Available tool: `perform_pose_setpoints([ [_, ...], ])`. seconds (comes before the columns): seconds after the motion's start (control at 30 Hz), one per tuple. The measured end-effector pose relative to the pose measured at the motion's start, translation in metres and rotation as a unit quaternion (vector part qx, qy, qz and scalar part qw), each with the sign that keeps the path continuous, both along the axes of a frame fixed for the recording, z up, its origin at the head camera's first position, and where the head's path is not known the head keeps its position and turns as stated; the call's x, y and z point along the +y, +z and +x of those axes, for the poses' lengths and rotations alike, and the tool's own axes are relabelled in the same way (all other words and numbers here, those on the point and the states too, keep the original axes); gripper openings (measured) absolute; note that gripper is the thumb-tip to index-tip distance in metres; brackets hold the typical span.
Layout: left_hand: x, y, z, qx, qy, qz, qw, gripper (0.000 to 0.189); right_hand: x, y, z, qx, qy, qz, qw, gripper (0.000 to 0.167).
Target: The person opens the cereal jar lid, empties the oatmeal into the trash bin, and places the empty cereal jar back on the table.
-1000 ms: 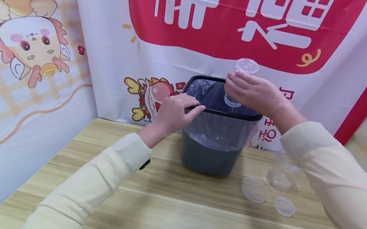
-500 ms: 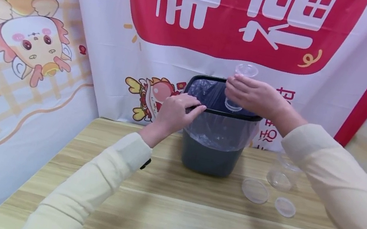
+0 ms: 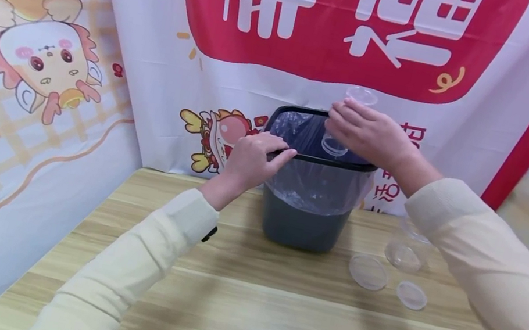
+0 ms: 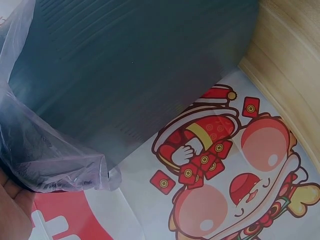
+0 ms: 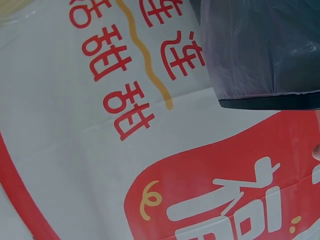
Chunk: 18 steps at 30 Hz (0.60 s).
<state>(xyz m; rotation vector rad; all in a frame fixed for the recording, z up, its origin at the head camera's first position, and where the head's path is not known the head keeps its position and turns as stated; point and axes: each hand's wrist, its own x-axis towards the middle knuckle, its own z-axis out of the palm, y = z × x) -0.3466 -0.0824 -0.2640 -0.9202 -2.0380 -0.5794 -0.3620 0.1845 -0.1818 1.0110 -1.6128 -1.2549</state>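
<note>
A dark grey trash bin (image 3: 303, 228) with a clear plastic liner (image 3: 313, 188) stands at the table's back. My left hand (image 3: 253, 163) grips its black rim at the left front corner; in the left wrist view, fingers (image 4: 15, 197) show beneath the rim. Over the bin's mouth, my right hand (image 3: 367, 136) holds a small clear plastic jar (image 3: 334, 146). The jar is tilted, one end low by the opening and the round other end above the fingers. Its middle is hidden behind the hand. The right wrist view catches the bin's corner but not the jar.
Right of the bin, a larger clear jar (image 3: 405, 255) stands partly behind the right sleeve. Two round clear lids, a bigger one (image 3: 368, 272) and a smaller one (image 3: 411, 296), lie on the wooden table (image 3: 236, 325). A printed cloth backdrop (image 3: 152, 80) hangs behind.
The right hand and jar dip slightly, then rise again over the bin, and the jar's upper end now leans a little further right. The left hand stays on the rim.
</note>
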Motion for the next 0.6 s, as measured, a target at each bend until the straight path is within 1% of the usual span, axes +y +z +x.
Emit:
perform_pose_setpoints([
  [0.1, 0.0, 0.0, 0.0, 0.001, -0.001, 0.0, 1.0, 0.024, 0.001, 0.0, 0.001, -0.016, -0.003, -0.055, 0.9984, 0.086],
  [0.2, -0.001, 0.0, 0.0, 0.0, -0.002, 0.0, 1.0, 0.024, 0.002, 0.001, 0.002, -0.026, 0.001, -0.108, 0.9938, 0.083],
  [0.4, -0.001, 0.001, 0.001, -0.005, 0.001, -0.002, 1.0, 0.023, 0.007, -0.001, 0.003, -0.053, 0.01, -0.195, 0.9793, 0.08],
  [0.47, 0.0, 0.001, 0.002, -0.006, 0.003, -0.003, 1.0, 0.023, 0.009, -0.002, 0.004, -0.07, 0.01, -0.231, 0.9704, 0.077],
  [0.5, 0.0, 0.001, 0.002, -0.007, 0.003, -0.003, 1.0, 0.023, 0.01, -0.002, 0.005, -0.08, 0.01, -0.252, 0.9644, 0.076],
  [0.6, 0.0, 0.001, 0.002, -0.007, 0.004, -0.005, 1.0, 0.023, 0.013, -0.004, 0.008, -0.111, 0.007, -0.317, 0.9419, 0.072],
])
